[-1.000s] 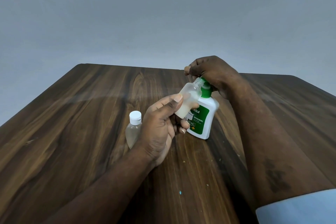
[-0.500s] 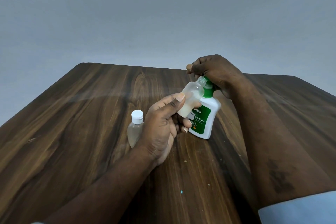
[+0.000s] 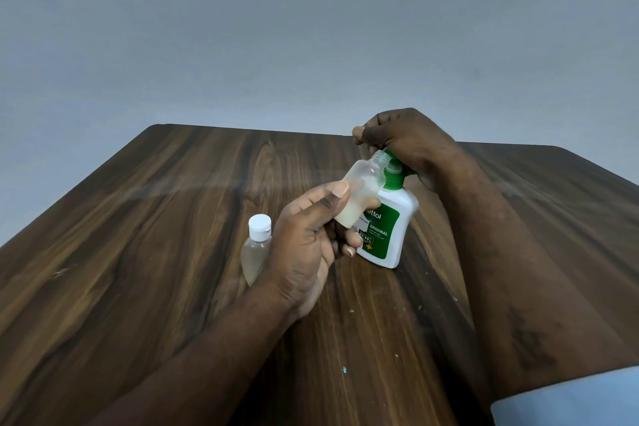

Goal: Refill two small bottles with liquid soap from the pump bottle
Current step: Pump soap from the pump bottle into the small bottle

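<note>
**Open bottle held tilted at the pump**

A dark wood table point(image 3: 138, 218) ran under a plain grey wall point(image 3: 311, 28). At nine o'clock of the left hand point(image 3: 304, 239), a capped bottle point(image 3: 257, 249) stood upright on the table. It was clear with a white cap, and its right side was hidden behind that hand.

The left hand pinched the open bottle point(image 3: 363, 190) low on its body, with the thumb on the near face and the fingers curled round the far side. That bottle was off the table and tilted, its threaded mouth pointing toward one o'clock, up beside the green collar. Its lower part looked cloudy and pale.

Just behind it, at four o'clock, the pump bottle point(image 3: 390, 228) stood on the table, leaning a little. It was white with a green label. Whether the two bottles touched could not be told.

At twelve o'clock of the pump bottle, the right hand point(image 3: 408, 142) was curled down over the pump head, fingers bent round it and hiding it.

A teal speck point(image 3: 344, 370) lay on the table at six o'clock of the hands. A pale blue sleeve point(image 3: 567, 398) showed at five o'clock.
</note>
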